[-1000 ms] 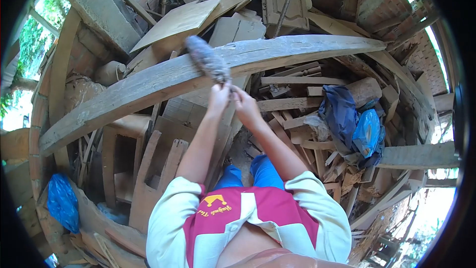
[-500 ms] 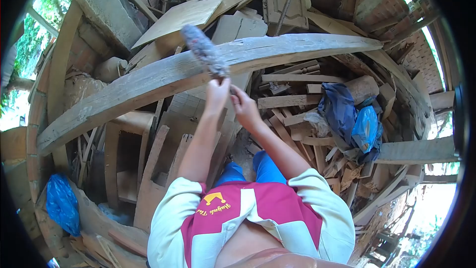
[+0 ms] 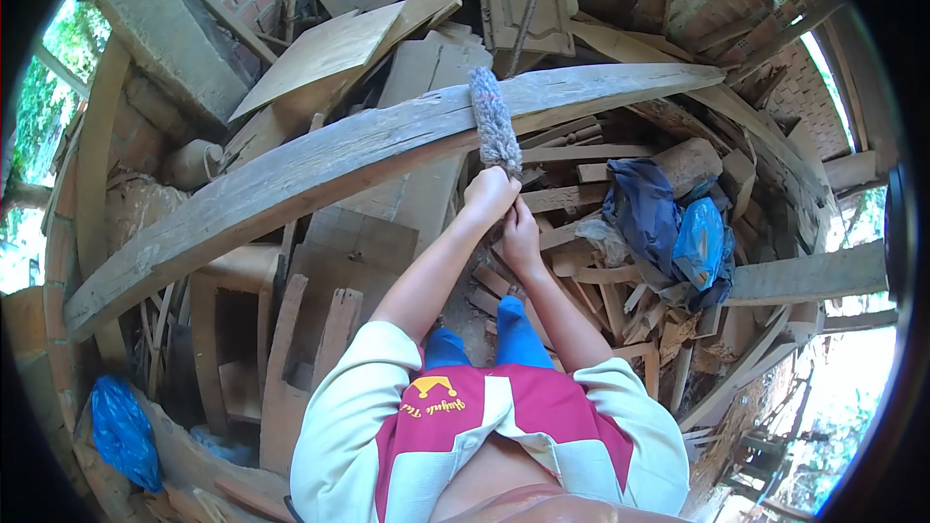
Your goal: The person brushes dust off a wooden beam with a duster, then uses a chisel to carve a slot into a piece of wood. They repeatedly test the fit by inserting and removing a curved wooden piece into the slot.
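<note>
Over the long wooden beam point(image 3: 320, 163), a fluffy grey duster point(image 3: 494, 121) stands out lengthwise, its pile clumped and speckled, with the left hand point(image 3: 492, 196) closed just below the fluff and the right hand point(image 3: 521, 237) wrapped lower around the mostly hidden handle. Pale, dusty-looking patches mark the beam, but how much of it is wiped or unwiped cannot be told; beyond lie loose boards point(image 3: 320, 53) and, rightward, a bright blue bag point(image 3: 699, 240).

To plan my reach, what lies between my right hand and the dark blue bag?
In the head view, loose wood and clear plastic lie between your right hand and the dark blue bag.
</note>
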`<state>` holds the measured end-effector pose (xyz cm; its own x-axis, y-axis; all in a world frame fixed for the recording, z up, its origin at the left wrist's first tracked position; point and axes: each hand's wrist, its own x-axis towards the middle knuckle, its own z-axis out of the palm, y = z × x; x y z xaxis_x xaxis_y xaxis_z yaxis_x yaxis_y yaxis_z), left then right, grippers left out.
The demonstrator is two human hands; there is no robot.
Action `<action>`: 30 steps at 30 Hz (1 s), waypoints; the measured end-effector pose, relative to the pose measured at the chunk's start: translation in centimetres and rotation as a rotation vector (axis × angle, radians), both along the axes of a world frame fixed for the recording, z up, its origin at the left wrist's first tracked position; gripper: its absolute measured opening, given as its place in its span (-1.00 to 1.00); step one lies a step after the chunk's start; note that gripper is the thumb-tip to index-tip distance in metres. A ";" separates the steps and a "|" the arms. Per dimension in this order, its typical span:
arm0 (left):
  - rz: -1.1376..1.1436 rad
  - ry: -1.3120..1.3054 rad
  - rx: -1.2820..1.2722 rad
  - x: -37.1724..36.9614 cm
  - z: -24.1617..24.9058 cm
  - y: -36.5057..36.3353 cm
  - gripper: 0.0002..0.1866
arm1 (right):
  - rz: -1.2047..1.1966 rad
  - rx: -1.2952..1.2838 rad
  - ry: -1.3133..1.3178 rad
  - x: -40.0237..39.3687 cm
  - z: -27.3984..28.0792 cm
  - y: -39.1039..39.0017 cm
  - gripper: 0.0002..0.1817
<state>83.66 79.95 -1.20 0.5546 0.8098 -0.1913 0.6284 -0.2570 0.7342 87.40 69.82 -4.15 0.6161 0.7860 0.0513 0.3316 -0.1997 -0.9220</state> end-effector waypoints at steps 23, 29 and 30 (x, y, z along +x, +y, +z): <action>-0.064 -0.071 -0.115 23.8 -1.9 -2.2 -0.58 | -0.098 -0.156 -0.157 22.3 1.2 -2.9 -0.61; 0.315 -0.084 -0.046 17.6 -1.4 0.7 -0.62 | 0.288 -0.050 -0.050 21.1 1.2 0.9 -0.62; 0.350 -0.086 0.054 16.4 -1.3 0.6 -0.62 | 0.359 -0.030 -0.032 20.5 0.3 1.7 -0.62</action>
